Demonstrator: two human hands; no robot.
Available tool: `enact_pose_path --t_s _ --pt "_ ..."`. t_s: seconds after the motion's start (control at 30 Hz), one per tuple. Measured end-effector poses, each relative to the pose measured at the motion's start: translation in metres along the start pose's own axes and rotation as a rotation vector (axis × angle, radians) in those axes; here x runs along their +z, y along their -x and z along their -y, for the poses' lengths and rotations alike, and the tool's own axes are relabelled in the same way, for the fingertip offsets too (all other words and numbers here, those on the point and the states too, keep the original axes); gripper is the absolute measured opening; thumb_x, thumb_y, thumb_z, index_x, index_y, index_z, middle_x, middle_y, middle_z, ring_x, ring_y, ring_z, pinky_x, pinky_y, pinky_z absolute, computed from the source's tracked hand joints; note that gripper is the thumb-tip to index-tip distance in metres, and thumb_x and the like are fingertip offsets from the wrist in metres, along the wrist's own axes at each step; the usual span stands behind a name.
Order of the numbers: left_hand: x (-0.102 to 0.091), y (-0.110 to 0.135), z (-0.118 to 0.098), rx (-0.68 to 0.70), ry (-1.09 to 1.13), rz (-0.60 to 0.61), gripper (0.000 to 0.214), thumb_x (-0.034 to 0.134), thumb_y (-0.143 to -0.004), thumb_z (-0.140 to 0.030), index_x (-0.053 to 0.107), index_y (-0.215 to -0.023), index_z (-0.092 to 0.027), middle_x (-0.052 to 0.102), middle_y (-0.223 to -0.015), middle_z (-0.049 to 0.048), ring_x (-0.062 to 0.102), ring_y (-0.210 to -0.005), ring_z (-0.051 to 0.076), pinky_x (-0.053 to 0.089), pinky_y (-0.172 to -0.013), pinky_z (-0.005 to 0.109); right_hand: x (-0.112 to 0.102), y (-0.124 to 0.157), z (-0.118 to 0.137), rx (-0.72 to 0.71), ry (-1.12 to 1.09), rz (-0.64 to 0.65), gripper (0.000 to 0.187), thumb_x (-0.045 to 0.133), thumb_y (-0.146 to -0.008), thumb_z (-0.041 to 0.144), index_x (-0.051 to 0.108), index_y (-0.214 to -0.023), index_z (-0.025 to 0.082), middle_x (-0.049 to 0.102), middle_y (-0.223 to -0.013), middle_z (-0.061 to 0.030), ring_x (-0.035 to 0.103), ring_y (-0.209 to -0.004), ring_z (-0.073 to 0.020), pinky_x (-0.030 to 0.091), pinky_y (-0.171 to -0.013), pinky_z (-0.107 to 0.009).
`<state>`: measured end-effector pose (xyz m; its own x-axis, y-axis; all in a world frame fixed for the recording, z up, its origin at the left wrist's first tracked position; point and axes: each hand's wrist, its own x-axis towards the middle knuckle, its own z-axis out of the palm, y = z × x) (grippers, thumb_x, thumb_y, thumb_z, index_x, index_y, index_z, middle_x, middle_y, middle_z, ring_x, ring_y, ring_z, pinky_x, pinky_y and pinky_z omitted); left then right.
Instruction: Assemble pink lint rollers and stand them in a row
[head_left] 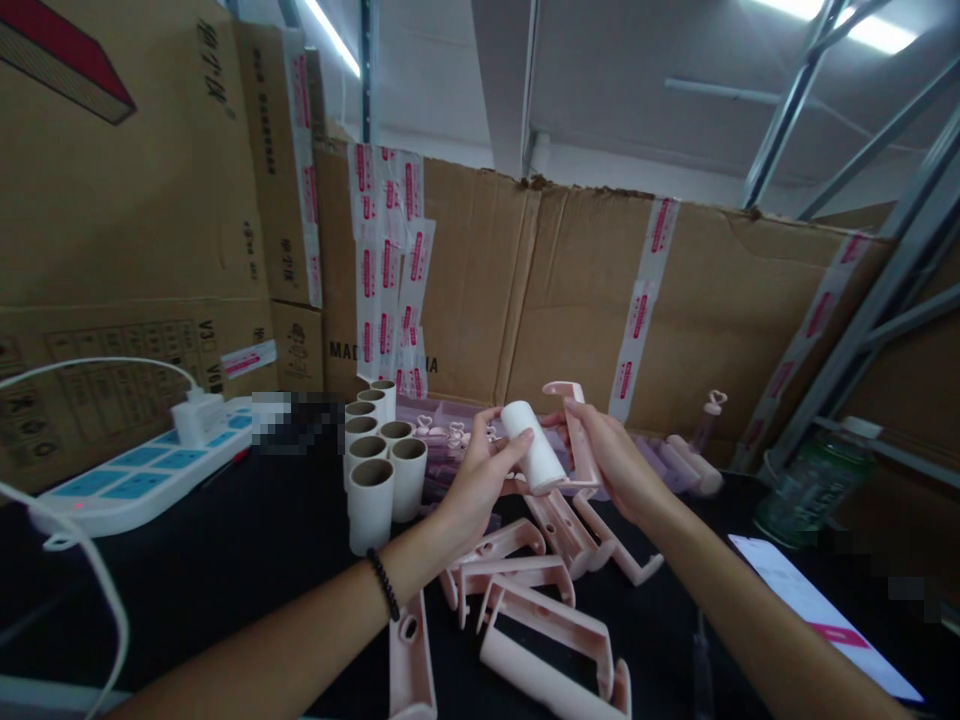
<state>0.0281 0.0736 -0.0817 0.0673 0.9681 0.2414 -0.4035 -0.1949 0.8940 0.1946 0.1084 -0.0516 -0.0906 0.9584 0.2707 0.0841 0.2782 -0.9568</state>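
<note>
We have a white roll (538, 452) in our left hand (487, 465), raised over the black tabletop (262, 580), the thumb laid along its near face and the fingers wrapping it from the far side. Our right hand (611, 455) pinches a pale pink bracket (581, 440) by its long back, with its two short arms pointing toward the roll. The roll's lower end sits close to the bracket's lower arm; we cannot tell from here whether they touch, since the fingers behind are partly hidden.

We judge the roll light and fairly firm, smooth enough to slide if held loosely; around its middle is the safe place to hold, leaving both ends free. The bracket looks like thin moulded plastic, light and stiff, with perhaps a little spring in the arms. We would hold it by the back, as a hard pull on an arm could crack it.

More pink brackets (551, 615) lie loosely heaped below our hands, and pale tubes (371, 510) stand upright to the left.
</note>
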Motion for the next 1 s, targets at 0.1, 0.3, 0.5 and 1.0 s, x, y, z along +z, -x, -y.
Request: enact_pose_path --t_s 0.1,0.3,0.5,1.0 --pt "0.001 0.001 -0.002 0.010 -0.020 0.002 0.052 0.074 -0.084 -0.039 0.043 -0.124 -0.026 0.066 -0.105 0.0065 0.070 -0.083 0.021 0.062 -0.058 0.032 0.007 0.001 -0.002 0.001 -0.007 0.022 0.050 0.057 -0.086 0.062 0.074 -0.088 0.015 0.074 -0.084 -0.0086 0.066 -0.077 -0.0233 0.050 -0.064 -0.030" --pt "0.004 0.001 -0.001 -0.001 -0.007 0.022 0.052 0.074 -0.085 -0.037 0.043 -0.125 -0.025 0.067 -0.104 0.0073 0.069 -0.084 0.021 0.064 -0.061 0.034 0.015 0.010 -0.007 -0.004 -0.121 0.032 0.042 0.060 -0.086 0.054 0.073 -0.095 0.015 0.077 -0.092 -0.0082 0.070 -0.080 -0.0236 0.053 -0.072 -0.031" --pt "0.004 0.000 0.002 -0.014 -0.018 0.064 0.054 0.075 -0.084 -0.039 0.045 -0.126 -0.025 0.067 -0.101 0.0056 0.069 -0.080 0.019 0.061 -0.057 0.029 0.015 0.016 -0.006 -0.010 -0.107 0.041 0.042 0.058 -0.087 0.054 0.074 -0.095 0.015 0.078 -0.089 -0.0080 0.070 -0.077 -0.0243 0.053 -0.068 -0.031" --pt "0.004 0.001 -0.005 -0.017 -0.076 0.129 0.052 0.070 -0.085 -0.036 0.048 -0.132 -0.031 0.065 -0.102 0.0029 0.065 -0.085 0.019 0.055 -0.064 0.025 0.026 0.026 -0.014 -0.212 -0.015 -0.199 0.042 0.047 -0.097 0.055 0.056 -0.123 0.023 0.068 -0.117 -0.0092 0.066 -0.102 -0.0217 0.053 -0.085 -0.030"
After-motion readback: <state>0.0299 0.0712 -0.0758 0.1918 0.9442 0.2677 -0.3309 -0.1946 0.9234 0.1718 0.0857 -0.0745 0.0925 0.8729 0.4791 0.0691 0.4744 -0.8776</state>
